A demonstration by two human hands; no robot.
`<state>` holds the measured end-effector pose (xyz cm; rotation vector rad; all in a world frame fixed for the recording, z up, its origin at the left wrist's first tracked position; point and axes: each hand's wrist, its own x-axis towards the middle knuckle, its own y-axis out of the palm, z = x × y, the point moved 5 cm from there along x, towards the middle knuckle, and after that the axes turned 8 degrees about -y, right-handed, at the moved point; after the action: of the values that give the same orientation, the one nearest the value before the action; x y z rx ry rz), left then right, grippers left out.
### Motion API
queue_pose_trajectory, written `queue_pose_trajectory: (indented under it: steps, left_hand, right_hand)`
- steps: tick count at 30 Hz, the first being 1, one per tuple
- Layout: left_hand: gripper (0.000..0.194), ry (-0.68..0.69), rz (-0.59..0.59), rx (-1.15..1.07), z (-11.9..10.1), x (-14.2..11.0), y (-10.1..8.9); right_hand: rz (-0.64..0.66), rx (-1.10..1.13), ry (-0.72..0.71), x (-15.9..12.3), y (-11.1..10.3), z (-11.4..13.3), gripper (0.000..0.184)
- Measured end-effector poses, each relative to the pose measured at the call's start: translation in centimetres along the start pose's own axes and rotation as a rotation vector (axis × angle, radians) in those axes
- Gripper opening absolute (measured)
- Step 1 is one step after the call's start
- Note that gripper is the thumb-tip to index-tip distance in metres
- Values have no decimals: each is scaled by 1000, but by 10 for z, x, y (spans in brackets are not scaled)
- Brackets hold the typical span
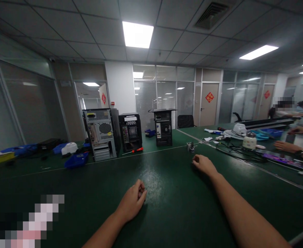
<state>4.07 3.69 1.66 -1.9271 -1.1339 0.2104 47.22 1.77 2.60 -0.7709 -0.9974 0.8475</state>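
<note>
My left hand (132, 200) rests on the dark green table (166, 206) with its fingers curled into a loose fist, and nothing shows in it. My right hand (203, 164) lies further out on the table, fingers also curled closed, holding nothing visible. A small metal part (190, 147) stands on the table just beyond my right hand. Three computer tower cases stand at the far side: a grey one (101, 133), a black one (130, 131) and another black one (164, 128). A red-handled screwdriver (136, 150) lies in front of the middle case.
Blue trays (76, 160) and a white object (69, 148) lie at the left. Cables (237, 151), a white device (249, 141) and tools crowd the right side. Other people's hands (282, 146) rest on the table at the far right.
</note>
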Motion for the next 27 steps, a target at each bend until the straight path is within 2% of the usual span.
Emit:
queue_pose_trajectory:
  steps: [8,16,27]
  left_hand:
    - [11,3,8,3,3,-1,2]
    - [9,-4,8,7,0,-1,0]
    - [10,-18,13,14,-2,0,-1]
  right_hand:
    - [-24,260,147,2,17,-19,17]
    - [-66,200,13,0,16,-12,34]
    - [62,188,-79,-1,24,-6,44]
